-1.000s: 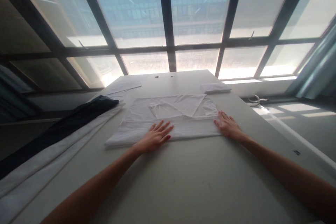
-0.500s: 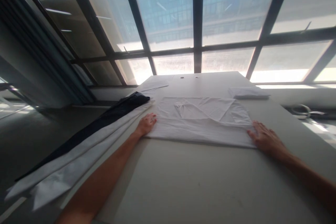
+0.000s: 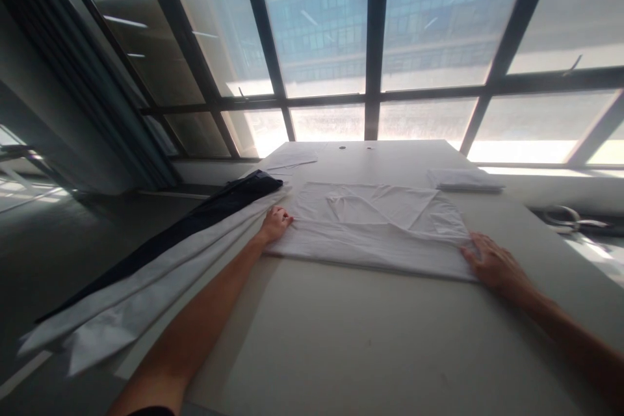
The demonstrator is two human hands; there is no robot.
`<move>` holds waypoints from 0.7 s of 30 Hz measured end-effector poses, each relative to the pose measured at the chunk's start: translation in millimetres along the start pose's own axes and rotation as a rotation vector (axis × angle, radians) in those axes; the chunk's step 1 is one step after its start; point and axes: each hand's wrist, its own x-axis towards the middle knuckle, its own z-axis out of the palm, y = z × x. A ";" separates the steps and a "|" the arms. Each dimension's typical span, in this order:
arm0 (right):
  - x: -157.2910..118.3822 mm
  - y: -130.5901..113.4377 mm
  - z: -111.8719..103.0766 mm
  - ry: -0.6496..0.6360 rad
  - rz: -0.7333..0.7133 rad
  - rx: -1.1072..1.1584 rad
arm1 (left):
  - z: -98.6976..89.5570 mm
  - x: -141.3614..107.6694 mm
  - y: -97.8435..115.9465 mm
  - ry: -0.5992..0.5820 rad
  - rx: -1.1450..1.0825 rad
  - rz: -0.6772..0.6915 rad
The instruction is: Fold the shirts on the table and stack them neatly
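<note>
A white garment [image 3: 375, 247], perhaps a shirt, lies folded on the white table [image 3: 341, 331], with a wide flat band along its near side and creases in the part behind. At its left edge, my left hand [image 3: 277, 224] has curled fingers closed on the cloth; the fingertips are partly hidden. Over the right edge rests my right hand [image 3: 497, 266], fingers stretched out and thumb apart, touching the fabric.
Left of the garment, dark cloth [image 3: 219, 201] and long white cloth [image 3: 160, 286] hang over the table's edge. A folded white cloth [image 3: 465, 180] sits at the back right, and flat white cloth [image 3: 287, 159] at the back left. Large windows [image 3: 312, 26] stand beyond.
The view has shifted slightly. My left hand's fingers look more curled at the garment's edge. My right hand stays at the right edge; the garment keeps its shape.
</note>
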 end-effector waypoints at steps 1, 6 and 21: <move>-1.3 -1.8 -1.8 0.006 -0.001 -0.009 | -1.8 -2.0 3.2 0.012 0.015 0.002; -7.0 -32.3 -16.5 0.130 -0.075 -0.092 | -1.2 -21.4 49.2 0.031 0.060 0.251; 50.4 -230.3 -4.0 -0.344 -0.782 0.292 | 21.6 -52.5 168.8 -0.389 0.009 0.679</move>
